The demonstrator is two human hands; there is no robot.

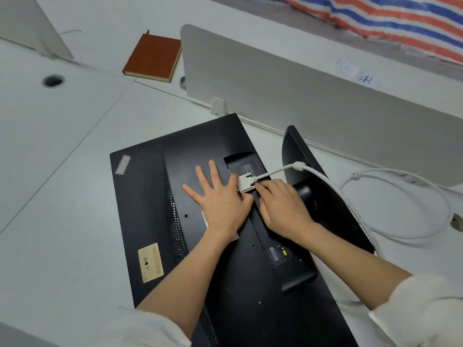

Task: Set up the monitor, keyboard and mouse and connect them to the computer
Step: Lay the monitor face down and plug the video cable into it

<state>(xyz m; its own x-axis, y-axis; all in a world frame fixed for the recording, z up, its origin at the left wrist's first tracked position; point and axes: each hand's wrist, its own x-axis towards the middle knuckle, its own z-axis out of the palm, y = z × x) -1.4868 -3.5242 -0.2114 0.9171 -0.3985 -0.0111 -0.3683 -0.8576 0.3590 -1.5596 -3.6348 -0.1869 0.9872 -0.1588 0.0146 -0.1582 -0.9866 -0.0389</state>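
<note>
A black monitor [150,196] lies face down on the white desk [62,171], its back panel up and its round stand base [325,204] sticking out to the right. My left hand [218,199] rests flat on the back panel, fingers spread. A white video connector [245,182] sits at the port recess in the monitor's back. My right hand [280,204] pinches it, fingers on its near side. The white cable [375,221] runs from the connector over the stand and loops on the desk at right.
A grey desk divider [300,96] stands behind the monitor. A brown notebook [152,57] lies on the desk at the back left. A round cable hole [53,80] opens in the desk at far left. A striped tarp [390,18] lies beyond the divider.
</note>
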